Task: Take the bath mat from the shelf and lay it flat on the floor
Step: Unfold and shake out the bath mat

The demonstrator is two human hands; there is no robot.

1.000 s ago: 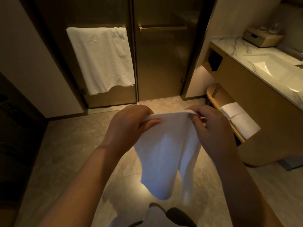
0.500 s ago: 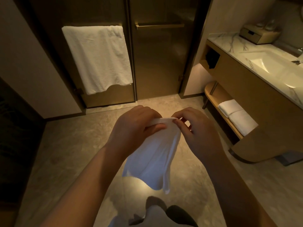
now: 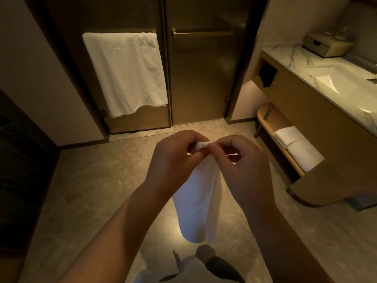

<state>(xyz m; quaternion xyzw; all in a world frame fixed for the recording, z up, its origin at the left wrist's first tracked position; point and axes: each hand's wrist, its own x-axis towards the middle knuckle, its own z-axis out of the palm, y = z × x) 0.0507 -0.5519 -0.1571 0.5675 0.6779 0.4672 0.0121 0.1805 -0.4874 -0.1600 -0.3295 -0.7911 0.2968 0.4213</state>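
A white bath mat [image 3: 199,203] hangs down in front of me, bunched at its top edge. My left hand [image 3: 173,160] and my right hand [image 3: 242,168] both pinch that top edge, close together at chest height. The mat's lower end dangles above the tiled floor [image 3: 91,190], not touching it. The low wooden shelf [image 3: 271,117] under the vanity is at the right, with two folded white towels [image 3: 297,148] lying on it.
A white towel [image 3: 125,72] hangs on the glass door's bar at the back. The vanity with marble counter and sink [image 3: 336,82] runs along the right. A dark wall panel [image 3: 18,170] closes the left. My feet [image 3: 206,262] stand just below the mat.
My hands have drawn together along the mat's top edge, so the mat has gone from spread wide to a narrow hanging bunch.
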